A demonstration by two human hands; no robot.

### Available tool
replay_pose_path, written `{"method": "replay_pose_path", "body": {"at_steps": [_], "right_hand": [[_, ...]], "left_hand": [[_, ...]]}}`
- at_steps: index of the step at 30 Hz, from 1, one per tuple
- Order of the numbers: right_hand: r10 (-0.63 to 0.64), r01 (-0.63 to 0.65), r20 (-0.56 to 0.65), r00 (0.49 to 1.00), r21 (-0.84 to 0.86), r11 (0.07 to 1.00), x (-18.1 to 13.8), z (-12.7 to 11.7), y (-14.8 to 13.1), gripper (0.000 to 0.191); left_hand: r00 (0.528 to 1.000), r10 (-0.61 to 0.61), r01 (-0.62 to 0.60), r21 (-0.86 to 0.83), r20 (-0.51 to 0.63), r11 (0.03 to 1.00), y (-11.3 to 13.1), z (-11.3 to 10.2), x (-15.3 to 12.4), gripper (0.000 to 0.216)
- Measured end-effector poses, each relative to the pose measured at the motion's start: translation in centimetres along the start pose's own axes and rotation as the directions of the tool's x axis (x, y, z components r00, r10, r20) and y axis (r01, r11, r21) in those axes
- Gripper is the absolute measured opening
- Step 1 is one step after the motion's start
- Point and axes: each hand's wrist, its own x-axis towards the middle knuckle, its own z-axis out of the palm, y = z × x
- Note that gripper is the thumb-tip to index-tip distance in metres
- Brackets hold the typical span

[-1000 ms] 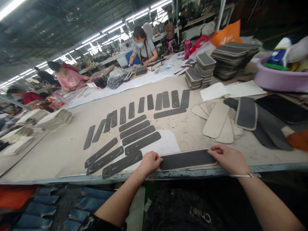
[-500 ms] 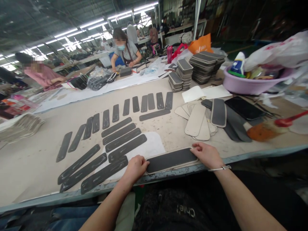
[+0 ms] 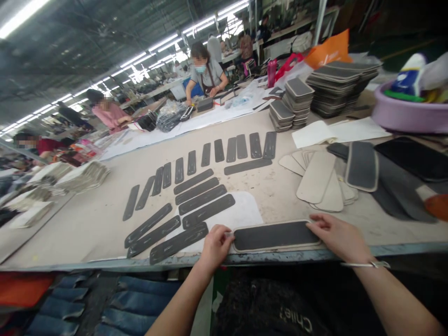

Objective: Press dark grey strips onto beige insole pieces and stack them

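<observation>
A long dark panel [image 3: 275, 236] with rounded corners and a beige border lies at the table's front edge, seemingly a dark strip on a larger beige piece. My left hand [image 3: 217, 242] is closed at its left end, fingers bent against the edge. At the upper right corner my right hand [image 3: 336, 235] pinches the rim between thumb and fingers. Several glossy dark strips [image 3: 209, 205] lie spread on the table left of and beyond my hands. Beyond my right hand are fanned beige pieces [image 3: 318, 179] and a dark panel with a beige border [image 3: 362, 165].
Stacks of finished-looking panels [image 3: 297, 100] stand at the back right, near a purple basin [image 3: 413, 109]. A black phone-like slab [image 3: 416, 157] lies at the right. Pale fabric piles [image 3: 82, 175] sit far left. A person [image 3: 206, 72] works across the table.
The camera view has swung left, so the table contents appear further right. Both hands stay at the two ends of the panel, which lies more level in the picture.
</observation>
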Motion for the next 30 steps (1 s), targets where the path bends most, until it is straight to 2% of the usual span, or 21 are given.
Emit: {"method": "replay_pose_path", "body": {"at_steps": [2,4,7,15,21,30], "right_hand": [[0.001,-0.001,-0.013,1.000,0.006,1.000,0.3,0.3,0.6,0.050],[-0.010,0.011,-0.012,1.000,0.016,1.000,0.5,0.5,0.9,0.052],[-0.024,0.024,-0.008,1.000,0.011,1.000,0.7,0.5,1.2,0.052],[-0.024,0.024,-0.034,0.999,0.006,1.000,0.3,0.4,0.5,0.050],[-0.032,0.033,-0.024,0.999,0.029,0.999,-0.6,-0.5,-1.1,0.041],[-0.041,0.042,-0.038,0.998,0.027,0.999,-0.9,-0.7,-1.8,0.034]], "left_hand": [[0.982,0.185,-0.186,-0.022,-0.025,0.982,-0.6,0.0,-1.1,0.018],[0.943,0.332,-0.332,0.038,0.002,0.943,-1.0,0.0,-1.9,0.022],[0.902,0.426,-0.432,0.133,0.068,0.892,-1.0,-0.2,-2.1,0.024],[0.884,0.458,-0.468,0.168,0.094,0.867,-0.7,-0.3,-1.8,0.026],[0.863,0.502,-0.505,0.134,0.058,0.853,-0.9,-0.1,-1.5,0.029],[0.862,0.505,-0.506,0.134,0.049,0.852,-1.2,0.2,-1.4,0.028]]}}
